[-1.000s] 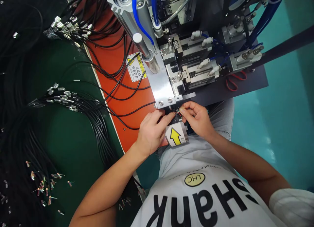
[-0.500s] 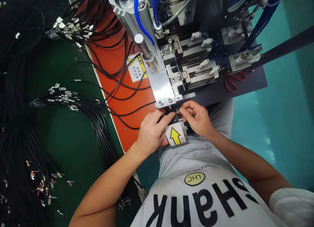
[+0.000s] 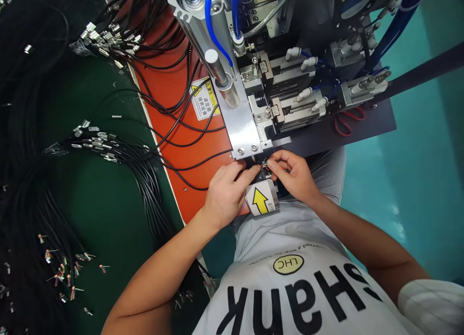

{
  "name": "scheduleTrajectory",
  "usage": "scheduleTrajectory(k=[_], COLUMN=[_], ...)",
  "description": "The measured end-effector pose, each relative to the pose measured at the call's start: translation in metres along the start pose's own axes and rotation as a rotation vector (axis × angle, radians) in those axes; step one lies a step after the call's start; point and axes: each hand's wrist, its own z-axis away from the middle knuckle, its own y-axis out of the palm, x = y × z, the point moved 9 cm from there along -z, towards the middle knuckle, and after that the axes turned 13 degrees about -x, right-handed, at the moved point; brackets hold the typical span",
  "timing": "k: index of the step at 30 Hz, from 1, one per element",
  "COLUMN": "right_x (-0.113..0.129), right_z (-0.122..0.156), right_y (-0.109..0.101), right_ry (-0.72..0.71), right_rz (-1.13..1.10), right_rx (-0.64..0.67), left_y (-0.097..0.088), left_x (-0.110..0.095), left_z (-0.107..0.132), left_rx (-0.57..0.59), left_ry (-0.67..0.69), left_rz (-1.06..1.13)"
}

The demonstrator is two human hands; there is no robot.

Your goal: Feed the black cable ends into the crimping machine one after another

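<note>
At the front end of the machine, my left hand is closed, its thumb and forefinger pressed down around the end of a black cable that runs in beneath it. Opposite it, my right hand pinches the thin coloured wires fanning out at that end. The fingertips of both hands nearly meet there. Just below them sits a small plate with a yellow arrow label. My fingers partly hide the wire ends and the fixture underneath.
A metal plate with a cylinder and clamps stands just beyond my hands. Black cables cross the orange base. Cable bundles with metal ends lie on the green table at left. Red-handled scissors rest at right.
The view has shifted slightly, so the machine and bundles appear a little further right. Both hands keep the same grip at the wires, with only slight finger movement.
</note>
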Motion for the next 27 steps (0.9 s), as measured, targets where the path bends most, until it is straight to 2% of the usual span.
scheduleTrajectory(k=[6,10,15,21,27], right_x=[0.01,0.015,0.007,-0.002,0.003], right_z=[-0.002,0.001,0.003,0.003,0.003], right_y=[0.0,0.002,0.003,0.002,-0.002], right_ry=[-0.118,-0.201,-0.122,0.018,0.01], right_rz=[0.076,0.099,0.053,0.04,0.126], right_rx=[0.025,-0.021,-0.08,-0.048,-0.053], left_y=[0.001,0.0,0.0,0.0,0.001], left_x=[0.0,0.0,0.0,-0.001,-0.002], left_z=[0.001,0.001,0.001,0.0,0.002], left_rx=[-0.008,-0.014,-0.008,-0.014,0.002], left_ry=[0.005,0.008,0.007,0.021,0.053], left_rz=[-0.005,-0.013,-0.015,-0.031,-0.076])
